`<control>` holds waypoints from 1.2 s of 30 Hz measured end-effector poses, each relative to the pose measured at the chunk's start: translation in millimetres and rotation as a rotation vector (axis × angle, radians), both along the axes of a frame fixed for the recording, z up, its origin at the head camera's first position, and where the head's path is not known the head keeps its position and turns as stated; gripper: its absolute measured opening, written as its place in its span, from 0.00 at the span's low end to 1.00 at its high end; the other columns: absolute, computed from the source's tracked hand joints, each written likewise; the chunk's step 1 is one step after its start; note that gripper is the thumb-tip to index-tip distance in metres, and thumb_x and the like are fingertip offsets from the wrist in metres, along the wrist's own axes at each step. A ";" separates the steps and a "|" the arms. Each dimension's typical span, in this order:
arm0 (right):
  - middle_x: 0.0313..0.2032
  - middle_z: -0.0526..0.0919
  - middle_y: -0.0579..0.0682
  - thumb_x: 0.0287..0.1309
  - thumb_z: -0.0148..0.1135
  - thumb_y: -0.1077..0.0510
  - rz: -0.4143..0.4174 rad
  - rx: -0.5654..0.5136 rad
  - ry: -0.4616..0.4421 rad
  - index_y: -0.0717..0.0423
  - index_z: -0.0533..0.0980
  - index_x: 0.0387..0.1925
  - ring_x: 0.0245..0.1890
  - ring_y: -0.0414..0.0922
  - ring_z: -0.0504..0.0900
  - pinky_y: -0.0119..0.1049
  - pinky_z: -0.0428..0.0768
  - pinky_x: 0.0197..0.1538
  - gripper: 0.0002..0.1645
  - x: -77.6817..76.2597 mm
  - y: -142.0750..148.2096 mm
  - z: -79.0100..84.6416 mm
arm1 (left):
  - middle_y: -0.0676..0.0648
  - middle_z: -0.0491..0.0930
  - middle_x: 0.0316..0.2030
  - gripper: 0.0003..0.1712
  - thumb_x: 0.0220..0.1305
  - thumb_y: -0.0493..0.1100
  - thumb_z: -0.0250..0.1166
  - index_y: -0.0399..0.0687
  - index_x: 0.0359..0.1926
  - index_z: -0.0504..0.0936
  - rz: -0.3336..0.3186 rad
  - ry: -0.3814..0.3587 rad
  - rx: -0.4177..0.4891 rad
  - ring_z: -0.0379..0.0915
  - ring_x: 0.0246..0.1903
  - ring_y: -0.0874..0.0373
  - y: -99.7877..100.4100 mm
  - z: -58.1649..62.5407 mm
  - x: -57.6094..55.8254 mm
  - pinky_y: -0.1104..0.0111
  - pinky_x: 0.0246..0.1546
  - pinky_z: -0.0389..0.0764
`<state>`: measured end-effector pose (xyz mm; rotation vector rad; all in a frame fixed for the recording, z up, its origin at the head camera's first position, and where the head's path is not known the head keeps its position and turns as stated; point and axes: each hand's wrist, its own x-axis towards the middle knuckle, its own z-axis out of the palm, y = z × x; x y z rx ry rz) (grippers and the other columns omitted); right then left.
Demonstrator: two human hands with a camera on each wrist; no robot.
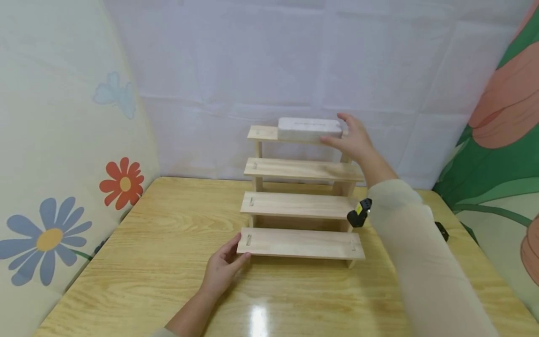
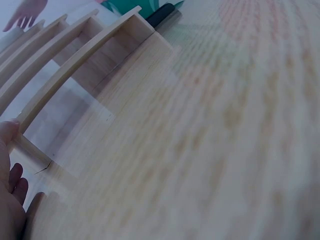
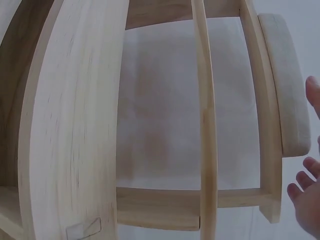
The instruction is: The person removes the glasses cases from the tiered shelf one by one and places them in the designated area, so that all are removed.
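A four-step wooden display stand (image 1: 294, 204) is on the table. On its top step, toward the right, lies a long white box (image 1: 309, 129) with rounded corners and a line of small print. My right hand (image 1: 357, 140) is at the box's right end, thumb by the front and fingers spread behind. In the right wrist view a narrow gap shows between thumb and box. Down at the lowest step, my left hand (image 1: 220, 272) holds the left end between thumb and fingers. The left wrist view shows the thumb (image 2: 8, 131) against that end.
Behind the stand hangs a white cloth (image 1: 236, 61). Flower-printed panels flank the wood-grain table (image 1: 177, 234) on both sides. A black device with a yellow label (image 1: 360, 213) sits at the right wrist. Farther right, a small black object (image 1: 441, 230) shows beside the sleeve.
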<state>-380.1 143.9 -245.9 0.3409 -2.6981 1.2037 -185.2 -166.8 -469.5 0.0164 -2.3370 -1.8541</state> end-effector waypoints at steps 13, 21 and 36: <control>0.77 0.49 0.58 0.55 0.71 0.43 0.020 0.076 -0.059 0.49 0.49 0.77 0.76 0.59 0.51 0.56 0.51 0.77 0.58 -4.5 -7.2 -0.8 | 0.38 0.67 0.68 0.36 0.61 0.37 0.69 0.34 0.68 0.67 -0.008 -0.016 0.006 0.64 0.68 0.44 -0.4 -0.1 0.1 0.60 0.66 0.68; 0.77 0.48 0.57 0.55 0.71 0.43 0.024 0.077 -0.074 0.49 0.47 0.77 0.76 0.58 0.50 0.55 0.50 0.78 0.58 -7.2 -7.6 -1.3 | 0.39 0.67 0.68 0.35 0.61 0.36 0.69 0.34 0.68 0.67 -0.017 -0.013 0.009 0.63 0.68 0.45 0.2 0.8 -0.7 0.62 0.66 0.68; 0.75 0.52 0.59 0.53 0.72 0.44 -0.006 0.044 -0.049 0.51 0.52 0.76 0.73 0.58 0.57 0.52 0.56 0.77 0.57 -12.8 -13.5 -2.4 | 0.39 0.66 0.69 0.35 0.61 0.37 0.69 0.35 0.68 0.67 -0.003 -0.024 0.008 0.63 0.69 0.46 -4.2 2.8 -0.4 0.62 0.66 0.67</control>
